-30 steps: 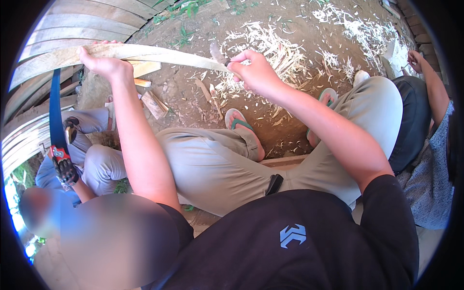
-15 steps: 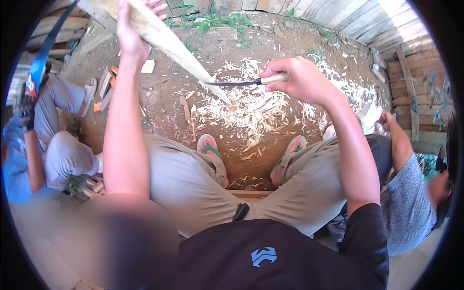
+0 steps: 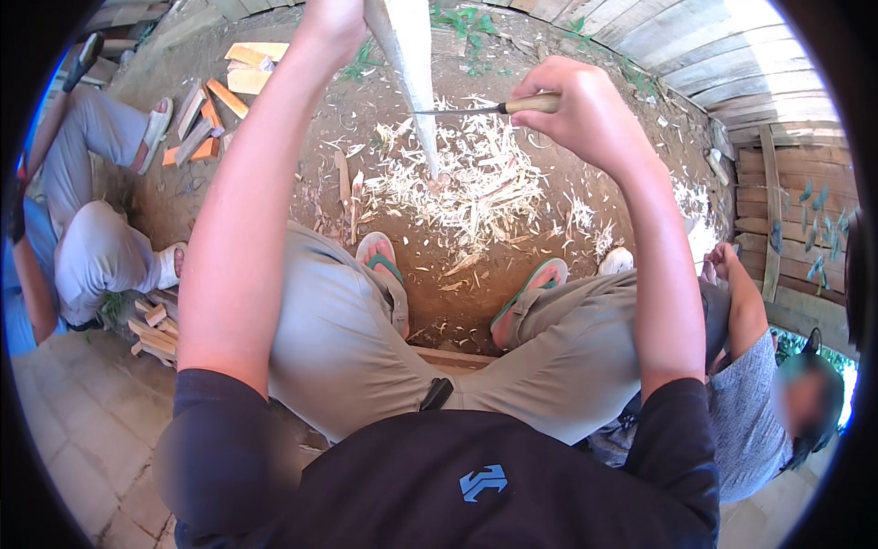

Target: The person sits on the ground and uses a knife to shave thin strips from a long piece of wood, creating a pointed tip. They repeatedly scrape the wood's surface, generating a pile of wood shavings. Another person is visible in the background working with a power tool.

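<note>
The right hand (image 3: 585, 110) is closed round the pale wooden handle of a knife (image 3: 485, 108), whose thin blade runs leftward and meets the side of a long pale wooden stick (image 3: 413, 82). The left hand (image 3: 334, 23) is closed round the stick near the top edge of the picture, holding it nearly upright, so that its lower tip rests on the dirt ground (image 3: 274, 137) between the two hands and just ahead of the person's sandalled feet. The blade touches the stick about midway along the part that shows.

Judging by the thick heap of pale shavings (image 3: 476, 183) around the tip, much whittling is done; the stick looks smooth and tapered, though how much is left cannot be told. Further out, cut wood blocks (image 3: 215, 101) lie on the ground at the left, near a seated person's legs, and another person sits at the right.
</note>
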The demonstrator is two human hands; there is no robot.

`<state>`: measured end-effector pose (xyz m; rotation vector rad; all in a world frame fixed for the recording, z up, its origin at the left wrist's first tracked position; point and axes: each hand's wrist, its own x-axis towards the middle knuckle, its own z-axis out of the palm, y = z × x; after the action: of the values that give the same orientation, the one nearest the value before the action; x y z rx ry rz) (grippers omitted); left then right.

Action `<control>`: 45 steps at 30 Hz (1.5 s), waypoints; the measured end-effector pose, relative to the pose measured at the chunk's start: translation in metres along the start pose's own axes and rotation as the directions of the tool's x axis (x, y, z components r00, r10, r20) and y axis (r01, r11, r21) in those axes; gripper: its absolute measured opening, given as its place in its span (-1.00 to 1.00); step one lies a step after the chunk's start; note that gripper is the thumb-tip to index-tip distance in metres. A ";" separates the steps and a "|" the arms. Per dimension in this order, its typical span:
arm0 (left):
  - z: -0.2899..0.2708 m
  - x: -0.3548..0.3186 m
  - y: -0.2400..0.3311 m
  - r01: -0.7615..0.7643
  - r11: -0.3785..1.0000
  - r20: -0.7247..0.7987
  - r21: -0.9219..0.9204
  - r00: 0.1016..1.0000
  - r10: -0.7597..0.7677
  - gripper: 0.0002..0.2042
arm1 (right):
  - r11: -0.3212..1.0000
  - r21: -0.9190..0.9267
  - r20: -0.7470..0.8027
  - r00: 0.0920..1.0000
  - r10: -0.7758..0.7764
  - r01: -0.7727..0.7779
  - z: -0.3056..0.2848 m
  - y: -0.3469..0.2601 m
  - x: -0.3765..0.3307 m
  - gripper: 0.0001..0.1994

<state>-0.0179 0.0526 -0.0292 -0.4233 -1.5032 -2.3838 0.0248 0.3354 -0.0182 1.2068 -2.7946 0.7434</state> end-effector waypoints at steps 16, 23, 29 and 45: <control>0.019 -0.009 0.006 -0.086 0.984 -0.001 0.155 0.996 0.088 -0.03 | 0.940 -0.012 -0.358 0.877 -0.321 0.340 0.032 -0.017 0.001 -0.47; 0.036 -0.018 0.010 -0.025 0.993 0.011 0.116 1.000 0.024 0.00 | 0.946 0.054 -0.319 0.903 -0.287 0.320 0.034 -0.024 -0.008 -0.53; 0.035 -0.018 0.008 -0.032 0.986 -0.021 0.164 0.999 0.036 -0.01 | 0.934 0.065 -0.288 0.903 -0.320 0.351 0.046 -0.028 -0.005 -0.55; 0.040 -0.023 0.021 -0.021 0.997 0.113 -0.070 0.993 0.029 -0.02 | 0.915 0.080 -0.316 0.881 -0.352 0.395 0.043 -0.041 -0.006 -0.64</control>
<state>0.0152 0.0825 -0.0048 -0.6006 -1.4564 -2.4346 0.0649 0.2968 -0.0403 1.4598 -2.2072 1.0016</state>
